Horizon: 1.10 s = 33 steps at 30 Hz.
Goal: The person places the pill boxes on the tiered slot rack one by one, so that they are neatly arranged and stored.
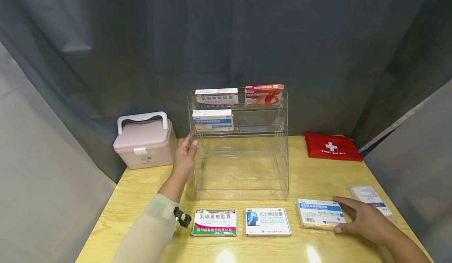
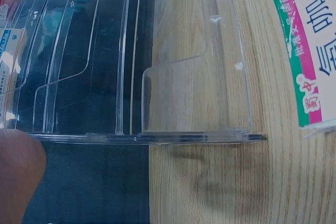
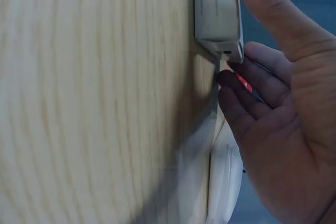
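A clear acrylic tiered rack (image 1: 241, 194) stands in the middle of the table. My left hand (image 1: 184, 155) holds its left side wall, the thumb near the wall's front edge. On its upper tiers stand a white, green and pink capsule box (image 1: 217, 98), a red-orange box (image 1: 264, 96) and a blue-and-white box (image 1: 213, 121). At the right, my right hand (image 1: 367, 220) pinches another blue-and-white medicine box (image 1: 319, 214) by its right end, thumb on the near edge and forefinger on the far edge. In the right wrist view, the other fingers (image 3: 257, 85) are beyond the box's end.
A green-and-pink capsule box (image 1: 214, 223) and a white box with a blue head picture (image 1: 267, 221) lie before the rack. A pink case (image 1: 144, 149) stands left, a red first aid pouch (image 1: 332, 147) back right. A plastic-wrapped pack (image 1: 370, 198) lies beyond the right hand.
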Motion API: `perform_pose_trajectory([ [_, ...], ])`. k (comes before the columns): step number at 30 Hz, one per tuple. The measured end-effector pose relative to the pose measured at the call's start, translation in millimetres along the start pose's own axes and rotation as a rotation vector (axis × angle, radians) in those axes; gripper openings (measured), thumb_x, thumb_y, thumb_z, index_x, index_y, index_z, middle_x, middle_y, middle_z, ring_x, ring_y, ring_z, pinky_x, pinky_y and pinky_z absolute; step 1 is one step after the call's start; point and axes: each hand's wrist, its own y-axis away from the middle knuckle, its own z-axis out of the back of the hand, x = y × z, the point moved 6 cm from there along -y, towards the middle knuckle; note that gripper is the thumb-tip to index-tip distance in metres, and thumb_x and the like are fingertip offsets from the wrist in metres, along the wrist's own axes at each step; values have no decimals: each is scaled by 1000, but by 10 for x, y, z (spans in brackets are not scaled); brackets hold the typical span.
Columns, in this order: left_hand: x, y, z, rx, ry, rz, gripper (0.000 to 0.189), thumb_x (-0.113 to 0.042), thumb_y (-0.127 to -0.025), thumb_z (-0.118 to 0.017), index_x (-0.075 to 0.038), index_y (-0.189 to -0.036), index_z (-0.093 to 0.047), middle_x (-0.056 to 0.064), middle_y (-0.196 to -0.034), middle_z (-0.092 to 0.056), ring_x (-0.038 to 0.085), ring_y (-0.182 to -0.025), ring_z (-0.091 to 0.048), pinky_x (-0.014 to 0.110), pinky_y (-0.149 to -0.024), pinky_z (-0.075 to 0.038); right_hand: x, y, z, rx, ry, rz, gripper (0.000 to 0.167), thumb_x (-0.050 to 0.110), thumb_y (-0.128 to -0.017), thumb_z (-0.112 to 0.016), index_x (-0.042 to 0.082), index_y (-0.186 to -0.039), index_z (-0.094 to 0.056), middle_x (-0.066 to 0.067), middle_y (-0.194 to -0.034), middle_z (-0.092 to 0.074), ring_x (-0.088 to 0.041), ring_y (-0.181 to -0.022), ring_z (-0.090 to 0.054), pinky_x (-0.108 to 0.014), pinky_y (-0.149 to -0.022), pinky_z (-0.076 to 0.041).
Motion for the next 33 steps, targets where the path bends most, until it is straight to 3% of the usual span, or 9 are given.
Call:
perform_pose_trajectory([
  [5,-13,-3,5,10,4,-6,58,-26,-117,-54,-20,-171,-36,-6,-179,-31,22,-169,-24,42,-139,-23,0,-32,-25,30,31,6,117,66,-66,-97,6,-158,-55,-37,-156,-54,-61,-142,-49,-81,-108,-45],
  [14,-9,-4,0,5,3,0,58,-26,-116,-55,-20,-171,-36,-5,-179,-30,23,-169,-24,43,-139,-23,45,-40,21,-25,36,16,112,62,-64,-99,6,-152,-61,-36,-152,-58,-59,-139,-54,-77,-109,-48],
  [18,-7,-17,-1,4,15,-15,58,-23,-116,-54,-18,-171,-36,-4,-179,-31,23,-169,-24,43,-139,-23,83,-42,99,-99,34,54,97,53,-65,-102,5,-142,-66,-30,-142,-65,-49,-125,-65,-70,-104,-55],
  [22,-14,-16,-2,-3,20,-11,57,-23,-117,-54,-19,-171,-36,-5,-179,-31,22,-168,-25,42,-139,-23,98,-52,164,-148,44,58,80,45,-71,-101,8,-134,-70,-18,-129,-71,-29,-107,-68,-49,-89,-63],
  [27,-13,-9,-3,-7,14,4,56,-23,-117,-54,-21,-170,-38,-6,-178,-33,22,-168,-26,42,-139,-23,112,-36,240,-243,45,64,61,33,-80,-99,7,-127,-71,-10,-113,-73,-22,-94,-65,-27,-71,-56],
  [30,-17,-8,-4,-10,13,3,56,-22,-117,-54,-21,-170,-39,-6,-177,-35,22,-168,-27,42,-139,-24,142,-4,289,-327,55,83,51,24,-82,-97,7,-123,-72,-7,-106,-73,-20,-89,-60,-22,-65,-48],
  [33,-26,-12,-5,-9,17,-7,55,-21,-117,-54,-21,-170,-39,-6,-177,-35,21,-168,-27,42,-138,-25,176,15,343,-377,44,90,42,19,-88,-92,7,-122,-71,-12,-109,-75,-24,-91,-65,-23,-66,-50],
])
